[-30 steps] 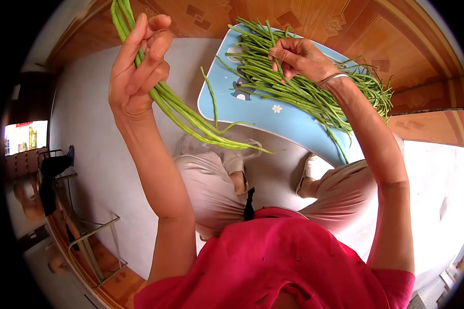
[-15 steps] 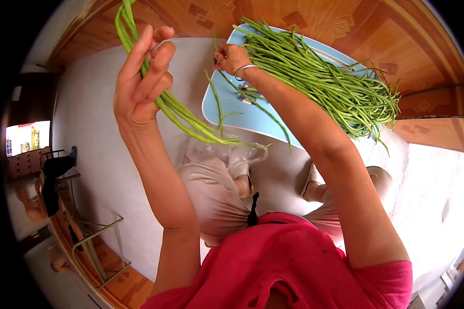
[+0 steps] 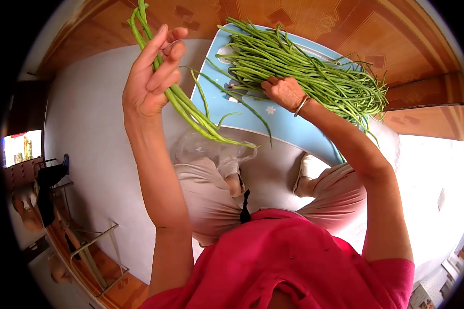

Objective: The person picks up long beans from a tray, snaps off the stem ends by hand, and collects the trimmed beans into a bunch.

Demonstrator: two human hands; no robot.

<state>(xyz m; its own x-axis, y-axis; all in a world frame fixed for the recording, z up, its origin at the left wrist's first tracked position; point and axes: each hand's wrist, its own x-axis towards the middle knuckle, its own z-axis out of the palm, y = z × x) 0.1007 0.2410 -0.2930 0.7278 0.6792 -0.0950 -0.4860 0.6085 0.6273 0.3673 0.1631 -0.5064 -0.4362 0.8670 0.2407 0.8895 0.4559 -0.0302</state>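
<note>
My left hand [image 3: 157,77] is raised at the upper left, its fingers curled round a small bunch of long green beans [image 3: 191,114]. The bunch slants from above the hand down to the right. A large pile of long beans [image 3: 304,67] lies across the blue table [image 3: 247,113]. My right hand [image 3: 285,92], with a bracelet on its wrist, is closed at the near edge of this pile, and what its fingers hold is hidden. A few loose beans [image 3: 242,101] lie over the table's left part, one reaching past its near edge.
A clear plastic bag [image 3: 206,149] is beside my leg, below the table's left corner. Patterned wooden panelling [image 3: 345,26] stands behind the table. At the far left are a metal-framed piece of furniture [image 3: 95,242] and part of another person [image 3: 51,177].
My right hand went left to the table's left edge, then came back right to the pile. A loose bean now lies at the left part of the table. My left hand still holds its bunch.
</note>
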